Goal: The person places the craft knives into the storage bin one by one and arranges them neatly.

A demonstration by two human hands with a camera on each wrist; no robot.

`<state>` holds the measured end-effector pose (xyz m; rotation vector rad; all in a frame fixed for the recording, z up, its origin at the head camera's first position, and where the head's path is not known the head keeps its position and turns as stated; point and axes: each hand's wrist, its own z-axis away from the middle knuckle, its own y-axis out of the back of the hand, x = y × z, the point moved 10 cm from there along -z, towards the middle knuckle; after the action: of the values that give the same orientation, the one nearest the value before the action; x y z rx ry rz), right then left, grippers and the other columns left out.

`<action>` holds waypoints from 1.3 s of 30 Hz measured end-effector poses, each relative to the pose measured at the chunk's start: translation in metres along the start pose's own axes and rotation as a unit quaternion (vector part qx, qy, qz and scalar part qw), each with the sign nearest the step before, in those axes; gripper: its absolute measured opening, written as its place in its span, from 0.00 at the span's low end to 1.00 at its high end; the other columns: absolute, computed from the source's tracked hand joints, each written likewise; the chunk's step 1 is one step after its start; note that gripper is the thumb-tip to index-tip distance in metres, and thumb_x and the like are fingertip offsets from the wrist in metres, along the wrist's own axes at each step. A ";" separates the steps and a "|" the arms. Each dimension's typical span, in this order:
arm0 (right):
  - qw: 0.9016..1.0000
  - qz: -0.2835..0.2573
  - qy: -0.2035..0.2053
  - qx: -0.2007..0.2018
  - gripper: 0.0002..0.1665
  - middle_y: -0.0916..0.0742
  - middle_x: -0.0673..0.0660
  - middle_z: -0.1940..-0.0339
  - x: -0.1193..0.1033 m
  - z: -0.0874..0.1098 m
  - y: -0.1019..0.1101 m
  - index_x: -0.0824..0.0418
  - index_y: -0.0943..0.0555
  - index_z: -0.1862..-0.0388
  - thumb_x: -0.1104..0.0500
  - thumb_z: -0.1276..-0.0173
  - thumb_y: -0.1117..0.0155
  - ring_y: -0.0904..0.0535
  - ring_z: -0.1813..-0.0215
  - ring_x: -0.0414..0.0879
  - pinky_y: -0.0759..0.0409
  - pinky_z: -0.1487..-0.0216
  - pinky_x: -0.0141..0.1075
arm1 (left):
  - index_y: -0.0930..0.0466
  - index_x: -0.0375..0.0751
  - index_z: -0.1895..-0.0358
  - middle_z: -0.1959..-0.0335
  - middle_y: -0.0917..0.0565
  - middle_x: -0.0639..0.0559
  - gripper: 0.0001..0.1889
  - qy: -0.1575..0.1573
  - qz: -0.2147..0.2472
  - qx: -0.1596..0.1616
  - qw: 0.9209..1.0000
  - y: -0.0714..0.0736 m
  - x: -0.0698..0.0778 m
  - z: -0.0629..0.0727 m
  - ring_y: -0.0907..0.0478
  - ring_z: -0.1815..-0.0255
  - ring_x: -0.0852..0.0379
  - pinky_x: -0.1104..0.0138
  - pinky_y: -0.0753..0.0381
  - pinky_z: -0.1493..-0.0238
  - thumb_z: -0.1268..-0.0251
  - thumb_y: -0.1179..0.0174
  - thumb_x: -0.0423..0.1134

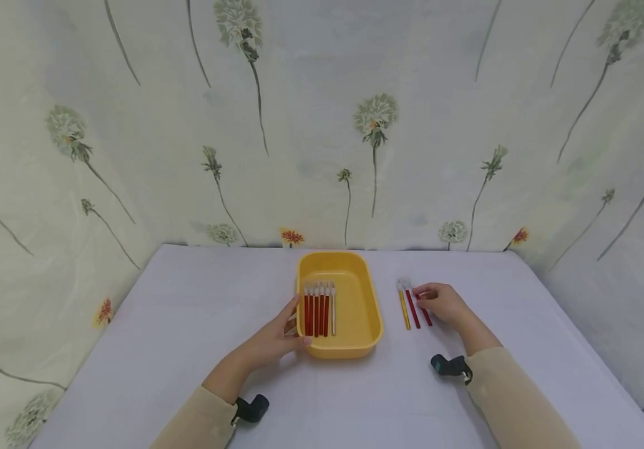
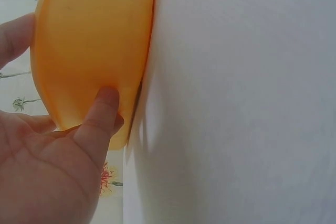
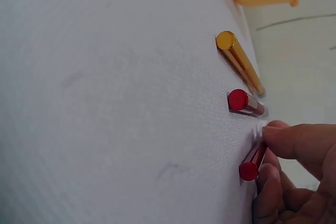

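Observation:
My left hand (image 1: 274, 337) grips the near left side of a yellow plastic tray (image 1: 377, 324), thumb at the rim and fingers against the outer wall (image 2: 94, 40). Inside the tray, several slim red sticks (image 1: 315, 315) with whitish tips lie in a row beside one pale stick (image 1: 333, 312). To the right of the tray, my right hand (image 1: 442, 302) pinches a slim red stick (image 3: 249, 170) between thumb and fingers, its flat end close to the cloth. Left of that hand lie another red stick (image 3: 238, 100) and a gold-yellow stick (image 3: 227, 41).
A white cloth (image 1: 215, 280) covers the table. Behind it hangs a pale curtain (image 1: 311, 125) printed with dandelions. Each wrist wears a small black camera, one on the left (image 1: 253, 408) and one on the right (image 1: 448, 366).

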<state>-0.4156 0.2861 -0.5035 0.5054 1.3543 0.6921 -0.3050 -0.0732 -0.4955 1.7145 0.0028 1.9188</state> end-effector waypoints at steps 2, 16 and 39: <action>1.000 0.003 -0.005 -0.002 0.19 0.17 0.64 0.50 0.001 0.000 0.000 0.66 0.20 0.41 0.65 0.30 0.37 0.23 0.53 0.53 0.24 0.56 0.39 | 0.61 0.56 0.17 0.18 0.51 0.49 0.54 -0.001 0.000 0.000 1.000 0.000 0.000 0.000 0.41 0.22 0.45 0.48 0.38 0.27 0.38 0.31 0.54; 0.999 0.049 0.007 -0.010 0.22 0.15 0.67 0.53 -0.010 0.001 0.004 0.67 0.20 0.40 0.64 0.32 0.36 0.19 0.55 0.54 0.20 0.56 0.44 | 0.62 0.55 0.17 0.18 0.51 0.50 0.53 -0.011 -0.007 0.000 1.000 0.000 0.004 0.002 0.41 0.23 0.46 0.49 0.38 0.27 0.36 0.32 0.53; 1.000 -0.010 -0.021 -0.007 0.25 0.17 0.68 0.44 0.007 0.008 0.009 0.63 0.21 0.36 0.56 0.30 0.35 0.21 0.54 0.52 0.21 0.55 0.40 | 0.61 0.56 0.17 0.18 0.51 0.50 0.53 -0.008 -0.010 0.003 1.000 0.001 0.002 0.002 0.41 0.23 0.46 0.48 0.39 0.26 0.37 0.32 0.54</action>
<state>-0.4084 0.2974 -0.5009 0.4914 1.3122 0.6707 -0.3033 -0.0741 -0.4926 1.7272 0.0195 1.8934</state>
